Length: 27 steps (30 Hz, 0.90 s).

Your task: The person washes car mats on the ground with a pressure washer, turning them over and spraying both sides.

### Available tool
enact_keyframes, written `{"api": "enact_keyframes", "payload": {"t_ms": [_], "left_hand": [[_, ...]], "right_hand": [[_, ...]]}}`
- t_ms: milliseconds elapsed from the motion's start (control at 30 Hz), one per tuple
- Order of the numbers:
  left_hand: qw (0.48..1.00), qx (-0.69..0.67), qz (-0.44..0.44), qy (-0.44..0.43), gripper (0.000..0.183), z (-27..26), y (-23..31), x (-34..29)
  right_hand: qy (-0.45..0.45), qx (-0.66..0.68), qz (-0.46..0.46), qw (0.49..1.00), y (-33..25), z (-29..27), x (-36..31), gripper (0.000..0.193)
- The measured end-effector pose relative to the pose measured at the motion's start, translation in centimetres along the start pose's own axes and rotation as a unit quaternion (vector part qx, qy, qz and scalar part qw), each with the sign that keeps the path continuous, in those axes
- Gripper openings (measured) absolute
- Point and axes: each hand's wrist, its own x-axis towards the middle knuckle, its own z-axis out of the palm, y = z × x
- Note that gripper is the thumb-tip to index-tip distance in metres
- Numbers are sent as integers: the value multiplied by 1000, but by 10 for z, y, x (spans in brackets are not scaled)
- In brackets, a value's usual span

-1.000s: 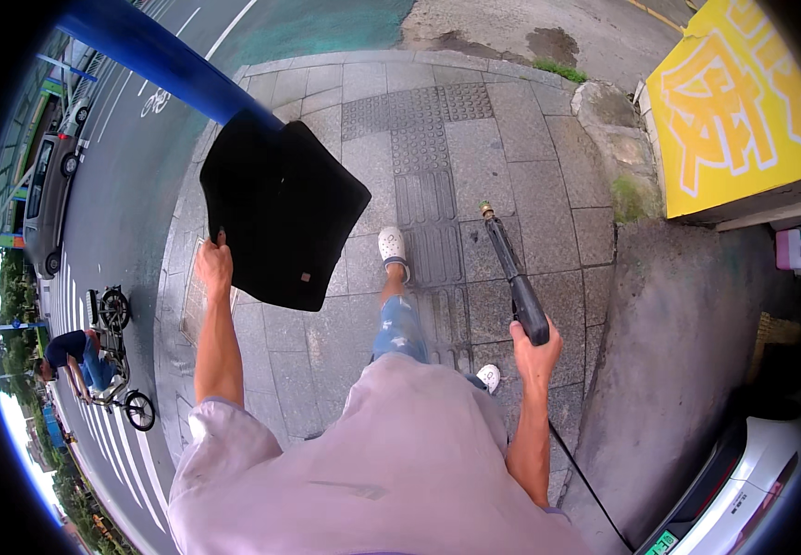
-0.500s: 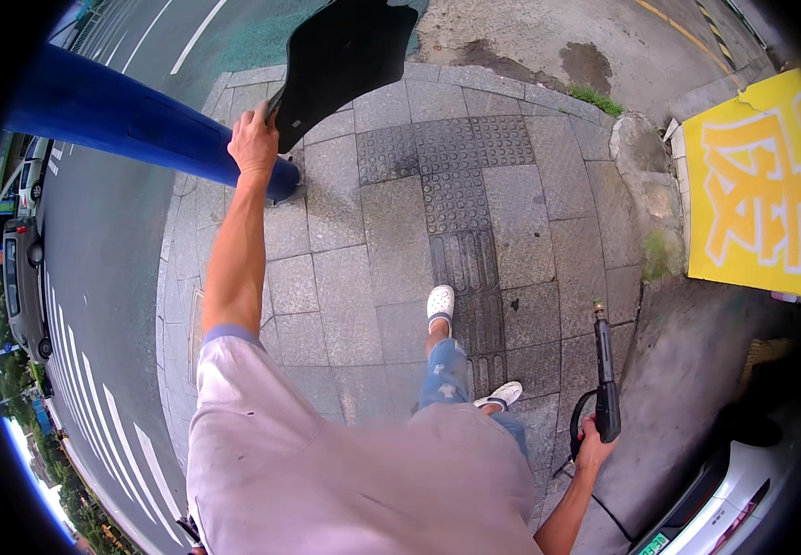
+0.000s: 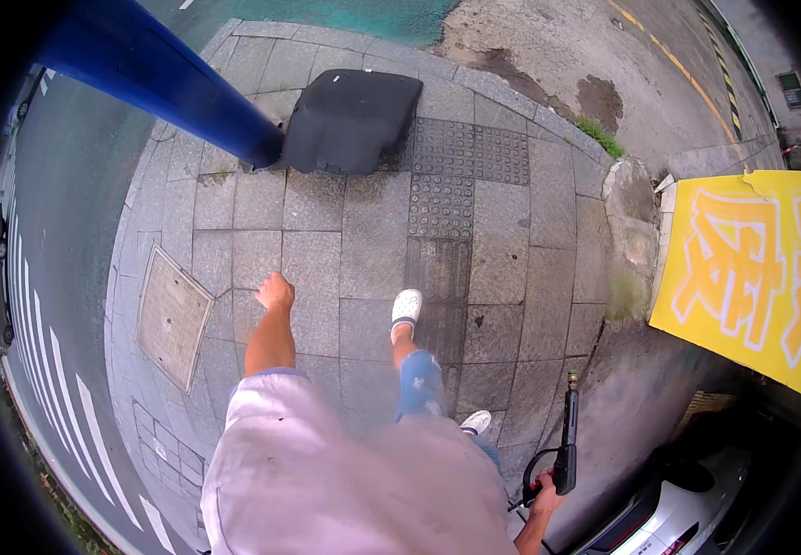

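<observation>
A black car floor mat [image 3: 349,120] leans against the blue pole [image 3: 160,79] at the far side of the paved sidewalk. My left hand [image 3: 276,291] hangs in front of me, well short of the mat, fingers loosely curled with nothing in it. Down at the lower right, my right hand [image 3: 543,487] grips a black pressure-washer spray gun [image 3: 567,435] whose nozzle points up and away; a hose loops from its handle. My white shoes [image 3: 406,307] stand on the grey pavers.
A metal manhole cover [image 3: 171,317] is set in the pavers to my left. A yellow sign board [image 3: 752,277] stands at the right, with a rock [image 3: 630,208] beside it. A white car [image 3: 696,513] sits at the lower right. A road with white stripes [image 3: 49,388] runs along the left.
My left hand let go of the mat, which now leans on the pole, and drew back toward me. My right hand kept the spray gun low at my side.
</observation>
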Motion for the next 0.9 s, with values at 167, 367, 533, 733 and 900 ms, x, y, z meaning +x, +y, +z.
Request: {"api": "enact_keyframes", "payload": {"t_ms": [167,367,533,733,900], "left_hand": [[975,-100,-139,-143,36,139,-127,-204],[906,-241,-279,-206,42,301,-234,-447],[769,-407,-428,-245,43,414,-268,-685],[642,-506,-546,-185,34,529,-293,-894],[543,-565,-597,-173,32,644,-295,-992]], "right_hand": [[-65,20,-58,996,3,-9,47,18],[-218,52,-118,967,43,-12,117,21],[-316,53,-210,924,108,0,149,36],[-359,-81,-265,891,143,-55,82,24],[-379,-113,-316,862,179,-93,27,19]]}}
